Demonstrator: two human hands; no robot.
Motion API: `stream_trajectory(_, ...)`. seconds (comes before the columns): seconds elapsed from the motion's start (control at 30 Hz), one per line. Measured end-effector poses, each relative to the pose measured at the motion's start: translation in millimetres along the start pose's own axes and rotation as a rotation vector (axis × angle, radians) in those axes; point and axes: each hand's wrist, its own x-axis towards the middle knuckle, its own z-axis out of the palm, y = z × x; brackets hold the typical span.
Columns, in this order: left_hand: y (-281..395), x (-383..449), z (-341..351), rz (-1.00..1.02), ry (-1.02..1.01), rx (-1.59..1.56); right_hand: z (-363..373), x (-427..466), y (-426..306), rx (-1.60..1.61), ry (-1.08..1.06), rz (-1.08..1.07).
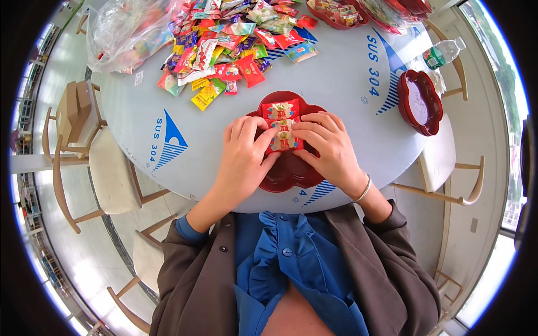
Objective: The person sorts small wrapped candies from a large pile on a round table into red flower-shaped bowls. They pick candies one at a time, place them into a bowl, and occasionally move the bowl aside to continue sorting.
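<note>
Three red-and-cream wrapped candy packets (284, 142) lie in a row over a dark red flower-shaped plastic tray (290, 170) near the table's front edge. My left hand (248, 155) grips the row from its left side, thumb and fingers on the packets. From the right, my right hand (328, 147) holds the same packets between thumb and fingers. The fingers hide parts of the wrappers and of the tray. Beyond the tray is a large pile of assorted wrapped candies (227, 50).
A clear plastic bag (122, 38) lies at the far left of the round table (126, 113). A second red tray (420, 103) and a plastic bottle (443, 52) stand at the right. Another tray with packets (338, 14) is at the back. Wooden chairs (113, 172) surround the table.
</note>
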Motion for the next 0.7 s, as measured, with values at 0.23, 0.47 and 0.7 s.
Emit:
stream_trajectory(0.23, -2.6, 1.6, 6.2, 0.018, -0.047, 0.06, 4.0, 2.4, 0.9, 0.019, -0.026, 0.036)
stream_trajectory(0.47, 0.5, 1.9, 9.0, -0.034, -0.044, 0.098, 2.3, -0.4, -0.9, -0.002, -0.038, 0.088)
stream_trajectory(0.7, 2.4, 0.4, 9.6, -0.039, -0.036, 0.144, 1.7, -2.9, -5.0, -0.092, -0.045, 0.127)
